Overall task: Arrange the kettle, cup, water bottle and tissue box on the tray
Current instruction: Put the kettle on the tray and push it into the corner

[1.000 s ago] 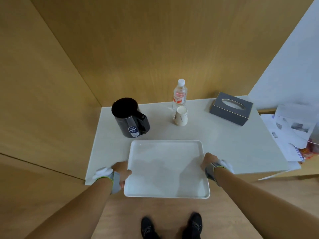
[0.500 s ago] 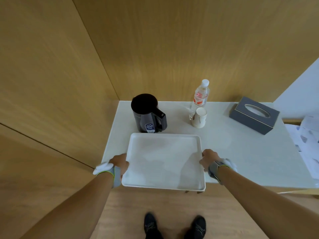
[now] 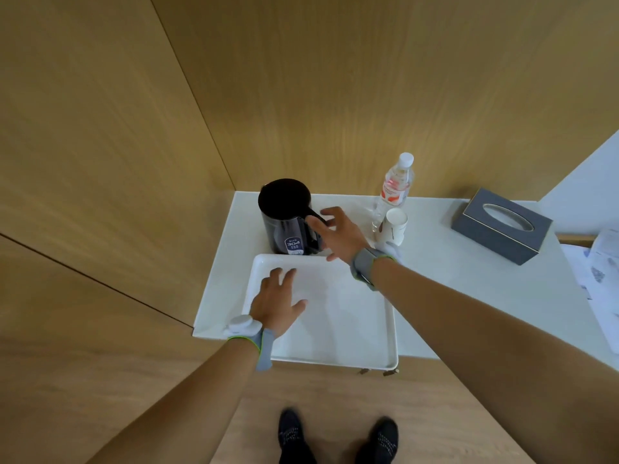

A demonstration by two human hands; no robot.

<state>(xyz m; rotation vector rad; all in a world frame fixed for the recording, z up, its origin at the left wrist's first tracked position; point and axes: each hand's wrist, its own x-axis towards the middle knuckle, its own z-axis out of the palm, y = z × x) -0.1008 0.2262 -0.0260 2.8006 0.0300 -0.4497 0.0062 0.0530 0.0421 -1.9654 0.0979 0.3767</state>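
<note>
Right hand (image 3: 338, 237), fingers spread, is reaching for the handle of the kettle (image 3: 284, 216), which is standing on the table (image 3: 469, 286) at 12 o'clock of the empty tray (image 3: 355, 333). Left hand (image 3: 276, 303) is lying flat and spread on the tray. Kettle step is starting; next needs closing on the handle and lifting upright.

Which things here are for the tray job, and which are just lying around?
For the job: kettle, cup, water bottle, tissue box, tray.

Just lying about: papers at the right edge of the table.
</note>
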